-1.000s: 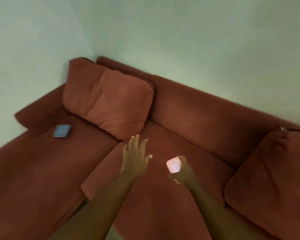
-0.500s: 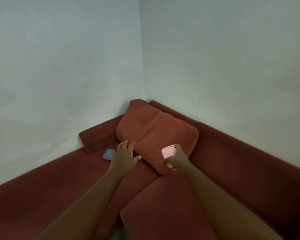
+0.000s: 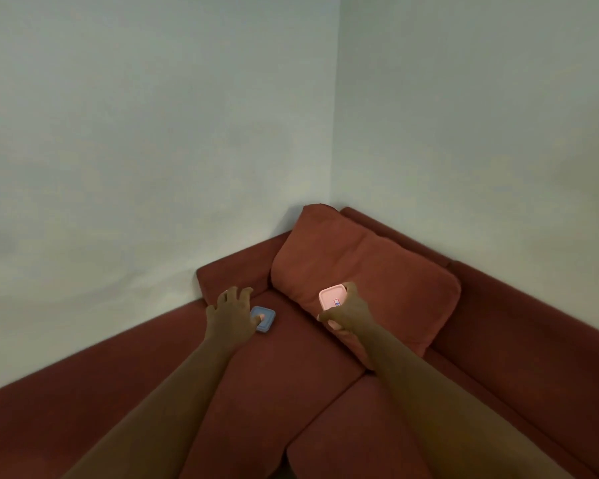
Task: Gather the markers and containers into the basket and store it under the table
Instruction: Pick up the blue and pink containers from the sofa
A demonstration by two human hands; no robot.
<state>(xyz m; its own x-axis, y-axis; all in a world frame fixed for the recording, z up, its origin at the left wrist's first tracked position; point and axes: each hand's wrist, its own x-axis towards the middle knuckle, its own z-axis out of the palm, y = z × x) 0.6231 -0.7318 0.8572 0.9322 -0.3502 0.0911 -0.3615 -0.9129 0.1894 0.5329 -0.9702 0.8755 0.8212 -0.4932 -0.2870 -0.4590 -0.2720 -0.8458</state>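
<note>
While the pink container (image 3: 332, 298) is gripped in the right hand (image 3: 346, 312), the blue container (image 3: 264, 318), seemingly light and rigid on the sofa seat (image 3: 274, 382), is touched by the spread left hand (image 3: 229, 314) and is best pinched by its edges.

Under the left hand (image 3: 229, 314) lies a blue container (image 3: 264, 318) of smooth plastic with a faint sheen on its lid. The right hand (image 3: 347, 312) grips a pink container (image 3: 331, 298), also smooth plastic, bearing a small printed label that looks like paper. Beneath both hands the sofa (image 3: 277, 385) is rust-red cloth, matt and softly napped. The cushion (image 3: 367, 271) just behind the right hand has the same matt cloth cover. Beyond the hands, the walls (image 3: 153, 133) look painted, flat and matt
</note>
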